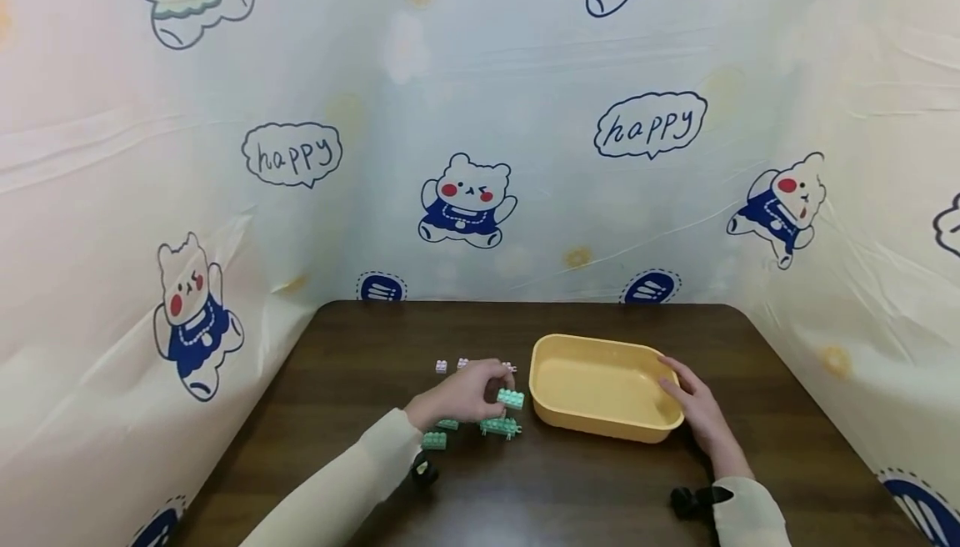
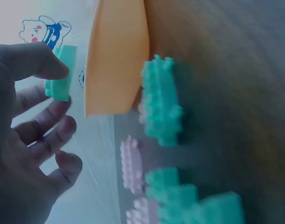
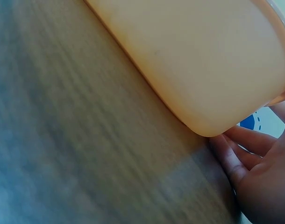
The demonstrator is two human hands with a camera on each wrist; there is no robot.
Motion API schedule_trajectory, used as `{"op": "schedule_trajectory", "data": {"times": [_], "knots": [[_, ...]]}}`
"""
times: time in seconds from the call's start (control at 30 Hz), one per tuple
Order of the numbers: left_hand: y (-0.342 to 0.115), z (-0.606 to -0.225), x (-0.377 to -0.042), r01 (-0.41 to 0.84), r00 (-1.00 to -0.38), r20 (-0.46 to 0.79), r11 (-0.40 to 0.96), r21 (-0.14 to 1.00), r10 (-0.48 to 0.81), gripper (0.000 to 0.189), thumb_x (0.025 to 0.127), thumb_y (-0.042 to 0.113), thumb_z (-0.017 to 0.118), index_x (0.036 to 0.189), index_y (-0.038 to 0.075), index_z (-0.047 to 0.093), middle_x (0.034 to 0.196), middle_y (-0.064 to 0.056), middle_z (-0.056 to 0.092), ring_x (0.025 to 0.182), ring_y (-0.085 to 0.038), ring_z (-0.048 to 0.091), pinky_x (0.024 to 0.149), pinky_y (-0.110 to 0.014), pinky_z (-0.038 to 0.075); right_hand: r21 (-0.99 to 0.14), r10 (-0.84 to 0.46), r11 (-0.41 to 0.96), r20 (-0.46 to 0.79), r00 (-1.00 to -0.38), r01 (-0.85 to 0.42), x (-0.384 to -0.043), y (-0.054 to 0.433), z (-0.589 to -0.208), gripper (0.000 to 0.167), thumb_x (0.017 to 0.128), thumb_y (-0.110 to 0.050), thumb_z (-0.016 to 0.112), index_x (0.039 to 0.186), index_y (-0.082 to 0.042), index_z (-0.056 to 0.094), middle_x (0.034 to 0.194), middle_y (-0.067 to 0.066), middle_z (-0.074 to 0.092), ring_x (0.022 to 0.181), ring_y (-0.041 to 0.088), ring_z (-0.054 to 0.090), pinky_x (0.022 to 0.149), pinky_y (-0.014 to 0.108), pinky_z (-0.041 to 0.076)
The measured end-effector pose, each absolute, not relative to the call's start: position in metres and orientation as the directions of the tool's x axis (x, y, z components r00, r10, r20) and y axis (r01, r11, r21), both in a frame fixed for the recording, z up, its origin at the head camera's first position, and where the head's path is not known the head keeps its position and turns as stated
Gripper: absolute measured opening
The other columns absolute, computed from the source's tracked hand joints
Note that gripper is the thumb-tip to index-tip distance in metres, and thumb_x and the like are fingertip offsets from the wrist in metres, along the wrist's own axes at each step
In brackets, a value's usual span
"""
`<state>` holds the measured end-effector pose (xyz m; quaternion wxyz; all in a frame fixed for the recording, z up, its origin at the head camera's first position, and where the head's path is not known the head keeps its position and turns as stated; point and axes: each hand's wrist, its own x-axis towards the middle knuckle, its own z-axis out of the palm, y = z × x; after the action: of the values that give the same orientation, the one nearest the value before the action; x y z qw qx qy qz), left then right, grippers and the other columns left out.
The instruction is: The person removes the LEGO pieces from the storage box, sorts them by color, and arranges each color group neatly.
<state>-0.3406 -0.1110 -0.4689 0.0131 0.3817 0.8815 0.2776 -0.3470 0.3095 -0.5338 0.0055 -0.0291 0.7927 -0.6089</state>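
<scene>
Between the thumb and fingertips of my left hand (image 1: 465, 393) is a mint-green toy building block (image 1: 511, 398), raised above the table just left of a yellow plastic bin (image 1: 592, 429). The left wrist view shows this green block (image 2: 64, 74) pinched, with the other fingers loosely bent. A studded green block piece (image 1: 500, 426) with small projections lies below that hand, and more green blocks (image 1: 434, 441) lie near the wrist. My right hand (image 1: 701, 409) grips the bin's right end, with its fingers (image 3: 250, 140) at the lower corner in the right wrist view. The bin's visible inside holds nothing.
Small pale pink blocks (image 1: 441, 366) lie behind the left hand, partly hidden by it. The dark wooden table (image 1: 540, 489) meets a printed curtain (image 1: 525, 197) at the back and sides. Each wrist wears a black strap device (image 1: 693, 501).
</scene>
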Motion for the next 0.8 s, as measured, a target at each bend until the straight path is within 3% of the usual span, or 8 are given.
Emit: {"op": "schedule_trajectory", "data": {"times": [0.2, 0.33, 0.47, 0.8], "knots": [[-0.128, -0.48, -0.326, 0.642, -0.749, 0.168, 0.638, 0.424, 0.642, 0.02, 0.078, 0.017, 0.071, 0.096, 0.02, 0.064, 0.085, 0.002, 0.061, 0.078, -0.02, 0.057, 0.066, -0.022, 0.042, -0.971, -0.04, 0.237, 0.028, -0.999, -0.037, -0.345, 0.31, -0.535, 0.059, 0.1, -0.033, 0.053, 0.15, -0.008, 0.034, 0.152, 0.026, 0.031, 0.099, -0.003, 0.055, 0.077, 0.022, 0.053], [-0.132, -0.487, -0.319, 0.624, -0.773, 0.144, 0.701, 0.344, 0.618, 0.021, 0.079, 0.023, 0.072, 0.099, 0.022, 0.066, 0.092, 0.01, 0.06, 0.082, -0.011, 0.053, 0.07, -0.023, 0.043, -0.969, -0.042, 0.243, 0.023, -0.999, -0.032, -0.344, 0.309, -0.534, 0.06, 0.1, -0.034, 0.053, 0.15, -0.008, 0.033, 0.153, 0.026, 0.029, 0.099, -0.005, 0.054, 0.078, 0.021, 0.053], [-0.134, -0.496, -0.314, 0.649, -0.759, 0.157, 0.716, 0.256, 0.632, 0.021, 0.079, 0.027, 0.073, 0.098, 0.023, 0.067, 0.094, 0.011, 0.062, 0.084, -0.006, 0.052, 0.073, -0.025, 0.046, -0.966, -0.041, 0.256, 0.018, -0.999, -0.027, -0.344, 0.309, -0.534, 0.06, 0.1, -0.034, 0.053, 0.15, -0.008, 0.033, 0.153, 0.025, 0.029, 0.099, -0.006, 0.053, 0.078, 0.021, 0.053], [-0.136, -0.503, -0.312, 0.685, -0.728, 0.155, 0.718, 0.121, 0.668, 0.021, 0.078, 0.029, 0.074, 0.099, 0.024, 0.071, 0.096, 0.01, 0.065, 0.091, -0.009, 0.058, 0.08, -0.03, 0.049, -0.962, -0.037, 0.271, 0.012, -0.999, -0.022, -0.347, 0.308, -0.534, 0.059, 0.1, -0.034, 0.053, 0.15, -0.008, 0.034, 0.153, 0.026, 0.03, 0.1, -0.003, 0.053, 0.077, 0.022, 0.052]]}}
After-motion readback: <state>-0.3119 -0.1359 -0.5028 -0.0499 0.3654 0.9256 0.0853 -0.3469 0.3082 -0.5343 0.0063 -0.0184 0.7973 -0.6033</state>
